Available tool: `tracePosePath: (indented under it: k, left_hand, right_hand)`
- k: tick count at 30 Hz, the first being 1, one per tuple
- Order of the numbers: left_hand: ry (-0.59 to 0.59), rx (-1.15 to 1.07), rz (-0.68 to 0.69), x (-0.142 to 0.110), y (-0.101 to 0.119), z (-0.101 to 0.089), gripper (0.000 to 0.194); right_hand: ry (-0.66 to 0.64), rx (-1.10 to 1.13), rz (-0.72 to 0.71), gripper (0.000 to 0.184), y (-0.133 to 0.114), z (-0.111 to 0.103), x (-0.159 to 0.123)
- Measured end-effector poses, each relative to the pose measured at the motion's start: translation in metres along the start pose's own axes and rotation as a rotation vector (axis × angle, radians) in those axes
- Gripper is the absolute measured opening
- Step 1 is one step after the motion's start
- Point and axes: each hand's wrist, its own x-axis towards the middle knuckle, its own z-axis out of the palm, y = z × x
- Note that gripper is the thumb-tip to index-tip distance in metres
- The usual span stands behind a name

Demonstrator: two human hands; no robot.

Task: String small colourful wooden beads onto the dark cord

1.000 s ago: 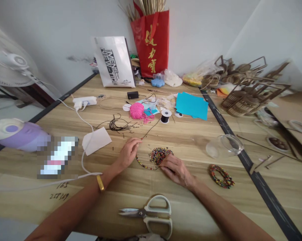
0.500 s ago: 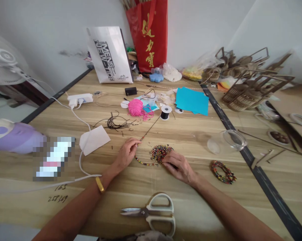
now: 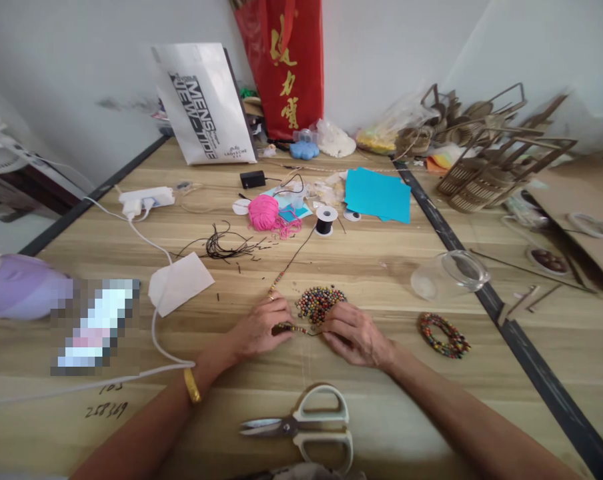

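Note:
A dark cord strung with small coloured beads, the bead string (image 3: 297, 328), runs between my two hands. My left hand (image 3: 264, 325) is closed on its beaded part, and more beads show beyond the knuckles, where the cord leads up to a spool of black cord (image 3: 325, 221). My right hand (image 3: 354, 333) pinches the bare cord end beside a pile of loose multicoloured beads (image 3: 319, 303); whether a bead is between its fingertips is hidden. To the right lies a coiled strand of beads (image 3: 444, 336).
Scissors (image 3: 301, 423) lie near the front edge. A clear glass jar (image 3: 451, 273) rests on its side at right. Pink yarn (image 3: 264, 213), cut black cords (image 3: 226, 243), blue sheets (image 3: 377, 195) and a white paper tag (image 3: 181, 283) lie farther back. A white cable (image 3: 156, 327) crosses the left.
My left hand has slid down along the bead string toward my right hand and now covers much of it. The view has shifted slightly; my right hand stays by the bead pile.

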Motion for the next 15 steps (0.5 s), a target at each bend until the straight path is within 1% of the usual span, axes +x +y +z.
tracePosePath:
  k: [3, 9, 15]
  left_hand:
    - [-0.02, 0.029, 0.013, -0.001, 0.0, 0.007, 0.006]
    - [0.005, 0.07, 0.024, 0.0, 0.001, 0.02, 0.009]
    - [0.018, 0.109, 0.047, 0.0, 0.0, 0.024, 0.011]
  right_hand:
    - [-0.004, -0.001, 0.002, 0.01, 0.001, 0.001, -0.001]
    - [-0.001, -0.006, -0.002, 0.01, 0.002, 0.003, -0.002]
    - [-0.081, -0.09, -0.011, 0.009, 0.002, 0.005, -0.002]
